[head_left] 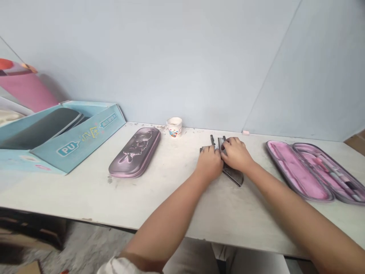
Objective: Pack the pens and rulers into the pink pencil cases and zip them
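My left hand (210,163) and my right hand (237,154) are close together near the middle right of the table, fingers curled down. Both are on a dark, flat object (234,175) with a pale metallic strip in its middle. Two thin dark rods stick out at its far end. My fingers cover most of it, so I cannot make out its kind. To the right lies an opened pencil case (303,171) with pink lining and several pens (338,175) in one half. A closed dark pencil case (135,152) with a shiny rabbit-like print lies to the left.
A white paper cup (174,126) stands near the wall (182,57). At the left, a light-blue carton (85,137) holds dark cases (48,127), with a pink bag-like thing (28,89) behind. The table's (94,198) front edge runs just before my body.
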`<state>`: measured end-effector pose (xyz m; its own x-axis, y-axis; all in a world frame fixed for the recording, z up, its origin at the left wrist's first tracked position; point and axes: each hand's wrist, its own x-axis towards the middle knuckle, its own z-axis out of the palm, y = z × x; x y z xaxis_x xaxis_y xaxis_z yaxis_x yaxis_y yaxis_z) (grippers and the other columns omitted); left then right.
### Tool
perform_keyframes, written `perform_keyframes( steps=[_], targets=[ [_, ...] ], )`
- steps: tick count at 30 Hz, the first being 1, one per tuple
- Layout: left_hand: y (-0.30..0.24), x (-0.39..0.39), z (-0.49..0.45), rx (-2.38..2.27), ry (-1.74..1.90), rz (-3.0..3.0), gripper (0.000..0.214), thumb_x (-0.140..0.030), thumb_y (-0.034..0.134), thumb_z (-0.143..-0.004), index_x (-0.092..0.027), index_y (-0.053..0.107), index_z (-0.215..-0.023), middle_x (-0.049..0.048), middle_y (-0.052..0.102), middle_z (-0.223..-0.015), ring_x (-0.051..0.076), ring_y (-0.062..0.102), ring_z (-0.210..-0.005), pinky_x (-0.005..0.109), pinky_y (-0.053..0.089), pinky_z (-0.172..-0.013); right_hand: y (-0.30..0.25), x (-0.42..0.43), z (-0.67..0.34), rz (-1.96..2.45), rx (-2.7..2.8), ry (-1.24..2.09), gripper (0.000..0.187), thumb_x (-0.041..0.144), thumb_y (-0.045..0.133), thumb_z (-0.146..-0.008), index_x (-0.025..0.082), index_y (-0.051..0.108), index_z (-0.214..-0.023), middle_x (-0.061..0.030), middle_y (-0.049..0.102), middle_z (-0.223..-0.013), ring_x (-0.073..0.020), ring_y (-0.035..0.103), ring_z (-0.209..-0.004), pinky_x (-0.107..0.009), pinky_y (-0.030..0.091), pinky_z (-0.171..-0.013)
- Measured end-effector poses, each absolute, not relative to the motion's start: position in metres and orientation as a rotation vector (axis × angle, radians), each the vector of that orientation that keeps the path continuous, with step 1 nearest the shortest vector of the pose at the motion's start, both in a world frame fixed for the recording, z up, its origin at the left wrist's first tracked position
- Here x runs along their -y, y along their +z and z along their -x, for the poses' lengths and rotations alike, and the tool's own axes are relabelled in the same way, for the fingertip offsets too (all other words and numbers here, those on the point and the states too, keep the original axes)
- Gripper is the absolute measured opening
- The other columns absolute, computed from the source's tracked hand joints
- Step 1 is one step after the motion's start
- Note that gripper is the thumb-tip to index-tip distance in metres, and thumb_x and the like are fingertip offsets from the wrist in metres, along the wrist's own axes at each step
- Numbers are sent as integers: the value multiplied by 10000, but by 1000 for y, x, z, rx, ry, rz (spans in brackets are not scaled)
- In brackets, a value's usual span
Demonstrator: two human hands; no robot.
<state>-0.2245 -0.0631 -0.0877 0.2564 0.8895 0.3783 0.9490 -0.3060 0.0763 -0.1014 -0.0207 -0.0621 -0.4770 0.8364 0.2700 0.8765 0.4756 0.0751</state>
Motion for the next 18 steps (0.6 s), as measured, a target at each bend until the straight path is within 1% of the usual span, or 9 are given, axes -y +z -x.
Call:
perform_keyframes(
  steps=[2, 5, 9, 13, 15, 18],
  targets=[
    [-87, 62, 225, 1775, -519, 2358, 278, -223, 390, -815, -75, 558, -981, 163, 550, -1025, 262, 479, -976, 388, 374, -860, -64, 14, 110, 1561, 2538, -279, 341, 353, 399, -829, 121, 580, -1000, -165, 527, -1070, -292, 418, -1044, -389, 353, -827],
    [-85, 60, 227, 1815, -507, 2362, 267, -179, 393, -792, -48, 561, -954, 174, 548, -970, 272, 474, -940, 394, 373, -832, -63, 8, 119, 1610, 2561, -215, 372, 385, 386, -833, 119, 587, -997, -172, 527, -1072, -299, 422, -1040, -397, 371, -808],
    [-85, 59, 230, 1857, -539, 2353, 276, -176, 381, -797, -32, 556, -955, 192, 536, -963, 285, 462, -945, 408, 365, -827, -64, 2, 128, 1638, 2561, -185, 381, 377, 414, -821, 99, 598, -1005, -201, 530, -1082, -307, 423, -1044, -405, 383, -788],
    [-84, 61, 231, 1908, -624, 2319, 280, -199, 376, -815, -55, 556, -974, 178, 537, -985, 285, 472, -952, 400, 379, -822, -63, 1, 127, 1634, 2507, -212, 364, 363, 428, -812, 86, 632, -932, -205, 557, -1039, -309, 445, -1006, -408, 383, -777],
    [-82, 61, 231, 1928, -745, 2293, 287, -186, 362, -828, -87, 552, -1019, 159, 537, -1044, 269, 472, -992, 396, 372, -858, -59, 4, 119, 1579, 2443, -238, 338, 346, 426, -813, 95, 635, -898, -186, 570, -1003, -293, 454, -985, -390, 379, -783],
    [-75, 60, 226, 1937, -1127, 2297, 300, -184, 325, -859, -148, 557, -1046, 102, 561, -1075, 208, 484, -1029, 348, 356, -916, -52, 16, 97, 1417, 2348, -255, 284, 308, 421, -818, 110, 615, -880, -152, 573, -959, -267, 464, -961, -365, 375, -802]
  ],
)
